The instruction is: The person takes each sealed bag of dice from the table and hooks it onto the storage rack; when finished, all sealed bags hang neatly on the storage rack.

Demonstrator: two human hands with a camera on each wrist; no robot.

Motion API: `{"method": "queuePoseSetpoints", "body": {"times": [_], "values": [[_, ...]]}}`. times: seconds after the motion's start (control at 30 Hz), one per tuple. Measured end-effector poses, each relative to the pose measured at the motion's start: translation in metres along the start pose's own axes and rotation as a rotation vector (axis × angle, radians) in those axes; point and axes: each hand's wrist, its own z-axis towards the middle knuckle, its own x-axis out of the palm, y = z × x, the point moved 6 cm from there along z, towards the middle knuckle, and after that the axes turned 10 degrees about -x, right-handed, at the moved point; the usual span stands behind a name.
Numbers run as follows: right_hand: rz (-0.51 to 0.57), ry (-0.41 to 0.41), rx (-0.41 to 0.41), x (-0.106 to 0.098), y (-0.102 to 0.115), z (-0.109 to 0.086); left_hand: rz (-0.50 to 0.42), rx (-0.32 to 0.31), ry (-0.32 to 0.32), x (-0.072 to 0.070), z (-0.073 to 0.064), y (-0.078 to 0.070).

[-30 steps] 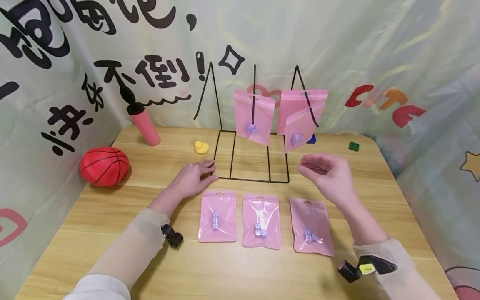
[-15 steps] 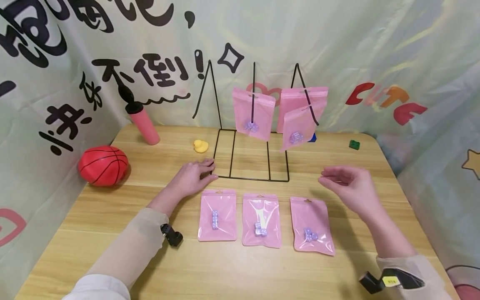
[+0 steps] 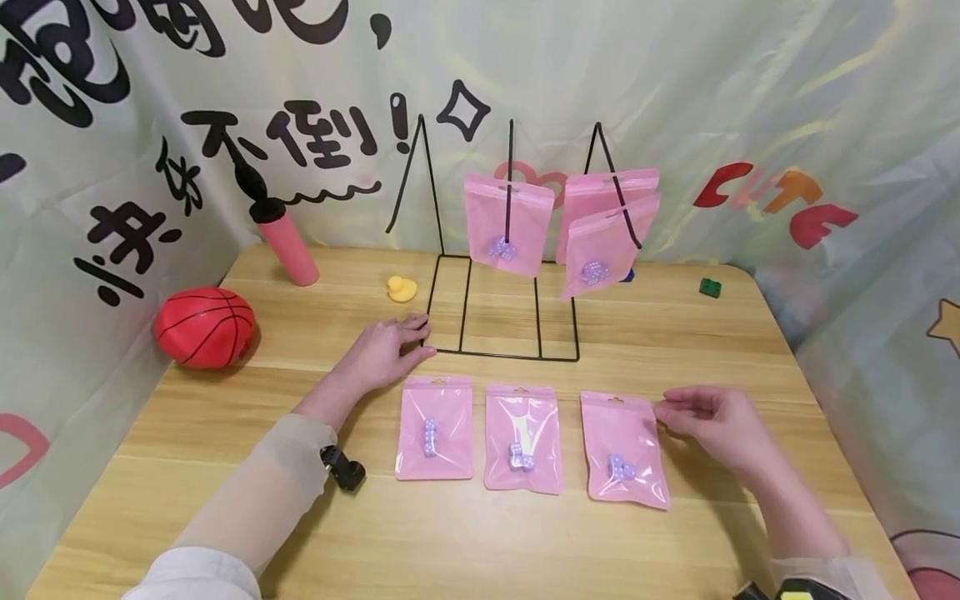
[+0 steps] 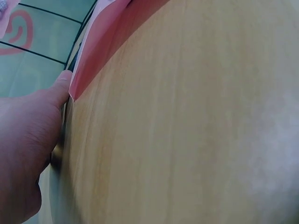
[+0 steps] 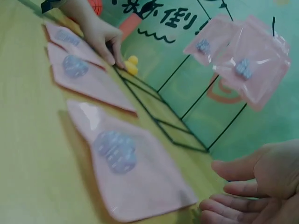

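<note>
My left hand (image 3: pixel 381 353) grips the front left corner of a black wire display rack (image 3: pixel 501 357), thumb at the front bar, fingers at the side bar. In the left wrist view its thumb lies beside a pink bag's edge. My right hand (image 3: pixel 716 423) holds nothing; its loosely bent fingertips are right at the upper right corner of the right pink zip bag (image 3: pixel 621 429). A middle pink zip bag (image 3: pixel 521 423) and a left pink zip bag (image 3: pixel 427 402) lie in the same row. Small lilac dice show in all three.
Pink bags hang from the rack: one on the middle hook (image 3: pixel 487 208), two on the right hook (image 3: pixel 585 242). The left hook (image 3: pixel 408 179) is bare. Around stand a red ball (image 3: pixel 206 327), pink pump (image 3: pixel 287 247), yellow duck (image 3: pixel 402 289) and green block (image 3: pixel 709 287).
My right hand has moved from beside the hanging bags, rightward and then down toward me, to the right bag's corner. The hanging bags have swung slightly. My left hand stays at the rack.
</note>
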Motion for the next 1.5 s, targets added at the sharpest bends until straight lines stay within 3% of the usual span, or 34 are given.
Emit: {"method": "queuePoseSetpoints", "body": {"times": [0.2,0.33,0.53,0.77,1.0,1.23,1.5], "values": [[0.109,0.049,0.145,0.013,-0.020,-0.009,0.000,0.005,-0.009,-0.001,0.001,0.002],[0.101,0.086,0.180,0.020,-0.022,-0.011,-0.001,0.008,-0.010,-0.001,0.001,0.003],[0.043,0.087,0.141,0.026,-0.020,-0.010,0.001,0.000,-0.003,0.000,-0.001,0.002],[0.048,0.084,0.076,0.028,-0.012,-0.008,0.001,0.007,-0.015,0.002,-0.002,0.003],[-0.073,0.124,0.050,0.037,0.005,-0.007,-0.002,0.005,-0.011,0.002,0.000,0.005],[-0.006,0.161,0.047,0.045,0.007,-0.004,-0.003,0.014,-0.011,0.002,0.001,0.003],[0.168,0.194,0.029,0.042,0.006,-0.004,-0.008,-0.005,0.006,0.002,0.001,0.003]]}}
